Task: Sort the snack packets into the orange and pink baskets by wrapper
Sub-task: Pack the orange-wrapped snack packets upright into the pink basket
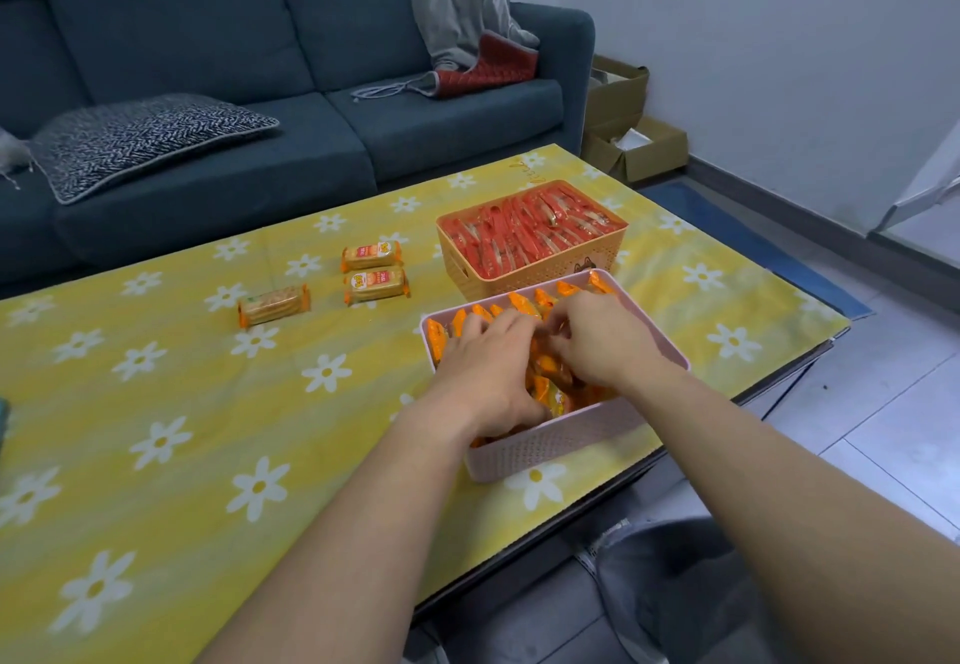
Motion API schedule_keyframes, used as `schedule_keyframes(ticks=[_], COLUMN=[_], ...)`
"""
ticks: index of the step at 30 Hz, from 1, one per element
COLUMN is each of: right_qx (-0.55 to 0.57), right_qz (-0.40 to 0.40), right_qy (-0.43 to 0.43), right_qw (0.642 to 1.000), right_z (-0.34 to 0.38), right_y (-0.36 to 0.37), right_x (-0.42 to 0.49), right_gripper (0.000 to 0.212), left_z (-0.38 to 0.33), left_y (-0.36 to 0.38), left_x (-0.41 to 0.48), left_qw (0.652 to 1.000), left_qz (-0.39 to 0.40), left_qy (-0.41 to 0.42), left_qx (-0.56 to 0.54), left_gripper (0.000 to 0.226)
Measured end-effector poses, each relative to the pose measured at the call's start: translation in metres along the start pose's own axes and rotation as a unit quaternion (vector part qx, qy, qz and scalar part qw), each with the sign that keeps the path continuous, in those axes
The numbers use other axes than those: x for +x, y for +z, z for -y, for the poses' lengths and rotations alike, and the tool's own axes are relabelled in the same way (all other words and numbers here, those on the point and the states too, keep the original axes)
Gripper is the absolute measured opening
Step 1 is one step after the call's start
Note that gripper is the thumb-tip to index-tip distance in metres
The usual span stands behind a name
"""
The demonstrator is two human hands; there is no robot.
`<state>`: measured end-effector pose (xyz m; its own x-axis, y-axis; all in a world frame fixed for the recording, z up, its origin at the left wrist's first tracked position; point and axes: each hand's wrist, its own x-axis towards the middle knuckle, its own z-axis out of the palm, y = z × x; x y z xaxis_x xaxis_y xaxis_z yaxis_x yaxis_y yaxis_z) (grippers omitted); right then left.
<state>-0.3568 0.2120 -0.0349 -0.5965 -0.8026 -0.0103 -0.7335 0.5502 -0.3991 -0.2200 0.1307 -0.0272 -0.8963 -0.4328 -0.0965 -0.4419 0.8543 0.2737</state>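
Observation:
The pink basket point(550, 448) stands at the table's near right edge, filled with several orange packets point(522, 303). Both my hands are inside it. My left hand point(485, 375) lies flat on the packets with its fingers spread. My right hand point(605, 341) curls its fingers down onto an orange packet in the basket's middle; the packet itself is mostly hidden. Behind it, the orange basket point(465, 276) is packed with red packets point(530, 227). Three orange-wrapped packets lie loose on the tablecloth to the left: one point(371, 255), a second point(376, 285) and a third point(274, 305).
The low table wears a yellow daisy-print cloth point(182, 403). A dark blue sofa point(208, 66) with cushions runs along its far side. Cardboard boxes point(631, 144) sit on the floor at the right, next to the sofa arm. My knee point(670, 590) is below the table's near edge.

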Motion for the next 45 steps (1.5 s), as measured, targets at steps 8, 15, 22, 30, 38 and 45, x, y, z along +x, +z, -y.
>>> schedule_keyframes(ticks=[8,15,22,30,38,45], right_qx=[0.077,0.025,0.061,-0.196,-0.238,-0.105], right_qz=[-0.005,0.025,0.001,0.054,0.051,0.124], right_qy=[0.002,-0.018,-0.016,0.082,0.071,-0.126], right_qw=[0.997,0.999,0.998,0.976,0.967,0.979], right_z=[-0.030,-0.040,-0.036,-0.014,-0.015,-0.021], right_y=[-0.062,-0.050,-0.040,-0.044,-0.042,-0.041], right_x=[-0.023,-0.032,-0.020,-0.032,-0.029,-0.030], right_gripper=[0.018,0.013,0.008,0.045,0.021,0.044], left_z=[0.002,-0.001,0.002,-0.001,0.000,-0.005], left_y=[-0.002,-0.005,-0.003,-0.004,-0.004,-0.005], left_x=[0.001,0.003,0.003,0.004,0.002,0.001], left_qw=[0.999,0.997,0.997,0.998,0.998,0.999], left_qz=[0.046,0.075,0.072,0.066,0.055,0.038], left_qy=[0.011,-0.011,-0.012,-0.021,-0.023,-0.006], left_qx=[0.024,0.031,0.001,-0.006,-0.023,-0.031], left_gripper=[0.071,0.081,0.083,0.078,0.073,0.025])
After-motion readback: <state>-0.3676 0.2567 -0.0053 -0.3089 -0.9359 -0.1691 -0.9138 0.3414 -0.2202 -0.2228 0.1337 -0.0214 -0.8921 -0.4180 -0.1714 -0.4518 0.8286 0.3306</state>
